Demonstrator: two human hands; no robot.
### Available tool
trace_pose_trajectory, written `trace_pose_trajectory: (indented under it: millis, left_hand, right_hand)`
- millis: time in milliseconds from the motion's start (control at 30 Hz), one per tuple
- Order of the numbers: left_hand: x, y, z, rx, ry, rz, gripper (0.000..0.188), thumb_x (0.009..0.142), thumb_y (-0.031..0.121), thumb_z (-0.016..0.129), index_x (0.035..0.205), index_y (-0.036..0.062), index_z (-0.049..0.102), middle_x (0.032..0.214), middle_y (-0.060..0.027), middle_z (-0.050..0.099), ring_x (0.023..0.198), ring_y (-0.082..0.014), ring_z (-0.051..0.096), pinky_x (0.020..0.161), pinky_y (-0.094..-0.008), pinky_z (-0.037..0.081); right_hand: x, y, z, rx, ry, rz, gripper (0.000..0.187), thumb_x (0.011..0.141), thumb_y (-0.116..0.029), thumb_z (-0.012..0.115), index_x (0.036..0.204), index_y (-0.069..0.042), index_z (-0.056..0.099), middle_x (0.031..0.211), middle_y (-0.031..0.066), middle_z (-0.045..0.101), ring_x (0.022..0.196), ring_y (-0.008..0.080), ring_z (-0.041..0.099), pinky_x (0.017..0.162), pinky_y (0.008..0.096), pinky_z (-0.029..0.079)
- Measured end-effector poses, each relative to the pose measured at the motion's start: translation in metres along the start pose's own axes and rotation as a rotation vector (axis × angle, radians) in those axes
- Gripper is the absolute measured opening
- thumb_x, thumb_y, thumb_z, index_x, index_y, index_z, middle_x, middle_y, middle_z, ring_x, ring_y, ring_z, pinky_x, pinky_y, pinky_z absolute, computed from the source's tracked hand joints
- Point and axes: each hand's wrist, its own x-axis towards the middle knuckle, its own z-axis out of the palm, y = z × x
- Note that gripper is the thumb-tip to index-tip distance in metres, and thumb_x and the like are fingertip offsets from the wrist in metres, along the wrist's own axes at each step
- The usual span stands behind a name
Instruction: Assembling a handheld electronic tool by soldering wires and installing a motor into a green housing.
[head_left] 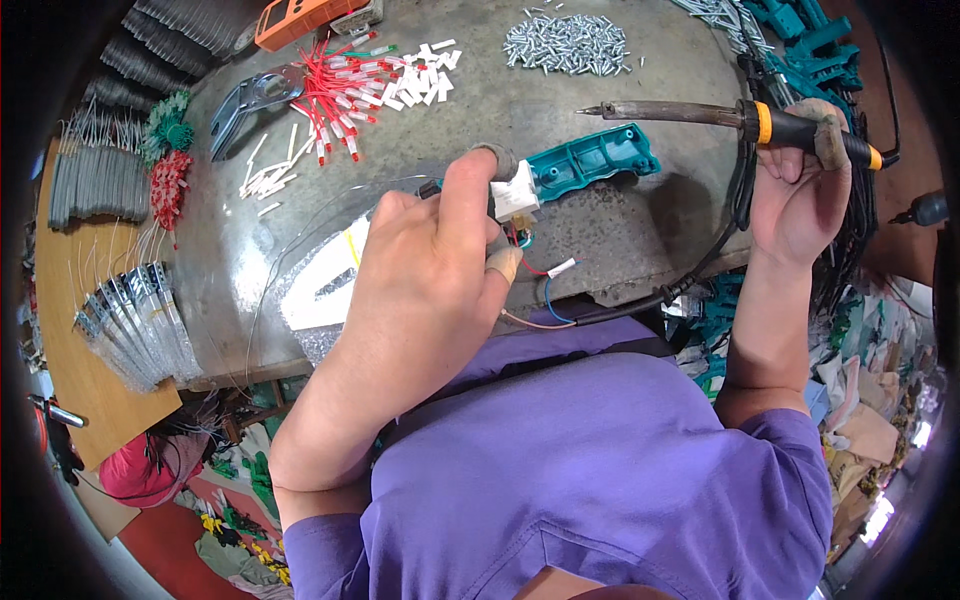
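My left hand [425, 260], with covers on some fingertips, pinches a small white block-shaped electrical part [517, 195] above the bench. Thin coloured wires [548, 290] run from below it toward a black cable [640, 308]; a short white sleeve [562, 268] sits by them. Just beyond the part lies a teal plastic housing half [595, 162], its hollow side up. At the right, my right hand [795, 210] is closed round the black and yellow handle of a soldering iron [680, 113]. The iron's tip points left, over the bench and apart from the white part.
Red indicator lights with wires [345, 90], white sleeves [425, 80], pliers [255, 98] and a screw pile [567, 45] lie on the metal bench [480, 90]. Bagged metal strips [140, 320] lie left. Teal housings [815, 50] and black cords [850, 240] crowd the right.
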Motion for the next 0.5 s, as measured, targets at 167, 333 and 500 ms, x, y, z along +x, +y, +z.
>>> trace_pose_trajectory:
  millis: [167, 333, 500]
  left_hand:
    - [0.0006, -0.0019, 0.0001, 0.009, 0.011, 0.018, 0.061, 0.072, -0.001, 0.07, 0.125, -0.0011, 0.041, 0.079, -0.0051, 0.065, 0.071, -0.0234, 0.047, 0.067, -0.0348, 0.042]
    - [0.0003, -0.0005, -0.0003, 0.002, 0.005, 0.001, 0.061, 0.072, -0.001, 0.07, 0.125, -0.0012, 0.041, 0.079, -0.0051, 0.066, 0.073, -0.0234, 0.048, 0.066, -0.0346, 0.043]
    - [-0.0002, 0.0005, 0.0001, 0.01, 0.007, -0.003, 0.06, 0.073, 0.0, 0.07, 0.125, -0.0006, 0.041, 0.08, -0.0052, 0.066, 0.073, -0.0234, 0.048, 0.067, -0.0348, 0.043]
  right_hand:
    - [0.0013, 0.0003, 0.0018, -0.01, 0.034, -0.002, 0.023, 0.097, -0.019, 0.051, 0.108, 0.001, 0.052, 0.072, -0.0005, 0.048, 0.059, 0.0059, 0.041, 0.058, 0.0233, 0.032]
    - [-0.0013, 0.0025, -0.0012, -0.008, -0.008, -0.002, 0.025, 0.097, -0.02, 0.051, 0.108, 0.002, 0.055, 0.069, -0.0014, 0.047, 0.059, 0.006, 0.041, 0.058, 0.0235, 0.031]
    - [-0.0024, 0.0037, -0.0035, -0.029, 0.008, -0.002, 0.024, 0.097, -0.019, 0.052, 0.107, 0.002, 0.056, 0.067, -0.002, 0.045, 0.059, 0.0062, 0.041, 0.058, 0.0238, 0.032]
